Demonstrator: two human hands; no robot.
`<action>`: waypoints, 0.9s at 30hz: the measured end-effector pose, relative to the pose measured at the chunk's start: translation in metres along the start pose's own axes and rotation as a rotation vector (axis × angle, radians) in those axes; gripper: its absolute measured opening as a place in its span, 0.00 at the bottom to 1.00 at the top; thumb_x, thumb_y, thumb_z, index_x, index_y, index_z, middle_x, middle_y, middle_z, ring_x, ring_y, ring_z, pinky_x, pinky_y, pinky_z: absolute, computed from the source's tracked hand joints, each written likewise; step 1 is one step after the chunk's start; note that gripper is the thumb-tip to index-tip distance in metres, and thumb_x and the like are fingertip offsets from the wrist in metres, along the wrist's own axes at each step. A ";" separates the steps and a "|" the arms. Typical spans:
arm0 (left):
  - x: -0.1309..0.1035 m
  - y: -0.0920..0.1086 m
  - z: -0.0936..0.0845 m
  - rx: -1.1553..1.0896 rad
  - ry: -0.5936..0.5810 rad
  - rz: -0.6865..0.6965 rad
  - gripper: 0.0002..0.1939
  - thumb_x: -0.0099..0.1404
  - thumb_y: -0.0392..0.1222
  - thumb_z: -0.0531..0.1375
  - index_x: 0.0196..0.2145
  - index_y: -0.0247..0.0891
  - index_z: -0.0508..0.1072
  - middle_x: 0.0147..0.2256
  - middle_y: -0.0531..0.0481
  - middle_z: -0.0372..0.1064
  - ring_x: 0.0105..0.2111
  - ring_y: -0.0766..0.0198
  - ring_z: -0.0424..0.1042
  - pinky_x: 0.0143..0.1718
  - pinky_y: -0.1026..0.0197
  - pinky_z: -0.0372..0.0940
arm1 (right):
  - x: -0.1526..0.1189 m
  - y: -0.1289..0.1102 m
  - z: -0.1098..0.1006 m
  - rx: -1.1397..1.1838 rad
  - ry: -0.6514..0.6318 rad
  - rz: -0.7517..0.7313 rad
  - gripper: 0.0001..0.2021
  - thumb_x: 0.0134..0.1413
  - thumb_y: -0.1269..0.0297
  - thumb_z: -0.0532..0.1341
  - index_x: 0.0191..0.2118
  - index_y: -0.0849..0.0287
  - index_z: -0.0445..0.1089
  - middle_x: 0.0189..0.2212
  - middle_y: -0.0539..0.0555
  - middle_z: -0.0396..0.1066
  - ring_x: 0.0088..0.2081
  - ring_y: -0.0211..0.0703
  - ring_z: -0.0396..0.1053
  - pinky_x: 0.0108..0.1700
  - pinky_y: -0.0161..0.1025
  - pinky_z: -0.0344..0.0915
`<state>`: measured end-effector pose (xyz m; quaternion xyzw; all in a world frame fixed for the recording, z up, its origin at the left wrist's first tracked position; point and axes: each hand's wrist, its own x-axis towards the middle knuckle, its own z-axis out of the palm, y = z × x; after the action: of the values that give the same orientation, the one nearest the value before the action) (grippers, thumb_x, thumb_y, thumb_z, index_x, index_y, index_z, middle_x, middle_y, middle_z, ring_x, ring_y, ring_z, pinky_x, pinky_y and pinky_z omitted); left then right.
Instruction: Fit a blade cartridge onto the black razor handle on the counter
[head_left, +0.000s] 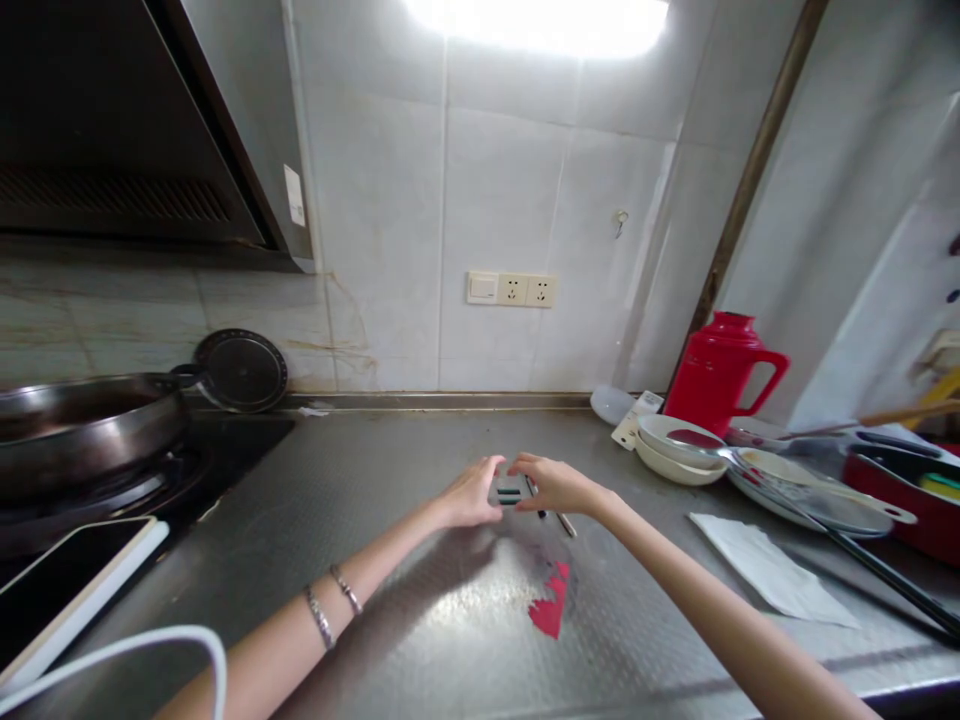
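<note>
Sticks [568,525] and red scrap [551,605] near left hand [472,494] and right hand [559,487], both curved about dark-striped piece [508,492], grip unclear

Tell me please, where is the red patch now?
In the head view, the red patch lies on the metal counter, right of centre, nearer the camera than the right hand.

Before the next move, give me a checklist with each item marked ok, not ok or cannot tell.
1. Left hand and right hand both in view: ok.
2. Firm grip on the striped item between them: cannot tell.
3. Counter bare on the wearer's side of the hands: not ok, red scrap there.
4. White sheet apart from both hands: ok.
5. Thermos upright: ok.
</note>
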<state>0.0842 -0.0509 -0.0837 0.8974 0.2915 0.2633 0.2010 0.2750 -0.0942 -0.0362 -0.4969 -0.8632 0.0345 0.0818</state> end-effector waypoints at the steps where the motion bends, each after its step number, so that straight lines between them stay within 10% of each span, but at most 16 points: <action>1: -0.001 0.001 0.000 0.001 0.001 -0.002 0.38 0.47 0.40 0.63 0.55 0.36 0.54 0.49 0.41 0.61 0.48 0.53 0.63 0.50 0.52 0.58 | 0.000 0.000 0.000 -0.008 -0.001 -0.004 0.25 0.41 0.55 0.64 0.48 0.55 0.65 0.44 0.55 0.66 0.36 0.43 0.67 0.34 0.34 0.60; 8: -0.017 -0.013 -0.014 0.060 0.097 -0.019 0.39 0.55 0.49 0.58 0.59 0.36 0.47 0.55 0.36 0.54 0.55 0.52 0.56 0.55 0.50 0.52 | -0.006 0.034 -0.010 0.007 0.016 0.003 0.23 0.43 0.56 0.63 0.48 0.54 0.67 0.41 0.54 0.68 0.33 0.40 0.67 0.33 0.34 0.60; 16: -0.051 -0.097 -0.050 0.229 0.282 -0.275 0.26 0.61 0.46 0.51 0.55 0.33 0.53 0.53 0.35 0.59 0.54 0.52 0.59 0.53 0.50 0.55 | -0.025 0.116 0.006 0.100 -0.039 0.299 0.26 0.39 0.58 0.64 0.48 0.58 0.68 0.43 0.56 0.70 0.36 0.44 0.68 0.39 0.37 0.63; 27: -0.083 -0.153 -0.078 0.361 0.370 -0.526 0.20 0.62 0.42 0.48 0.51 0.33 0.58 0.48 0.39 0.65 0.49 0.57 0.65 0.50 0.54 0.58 | -0.031 0.124 0.022 0.121 -0.072 0.352 0.27 0.37 0.63 0.63 0.50 0.60 0.68 0.43 0.57 0.72 0.36 0.45 0.69 0.38 0.36 0.63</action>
<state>-0.0828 0.0278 -0.1311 0.7497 0.5857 0.3049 0.0439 0.3919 -0.0580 -0.0784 -0.6328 -0.7618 0.1181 0.0732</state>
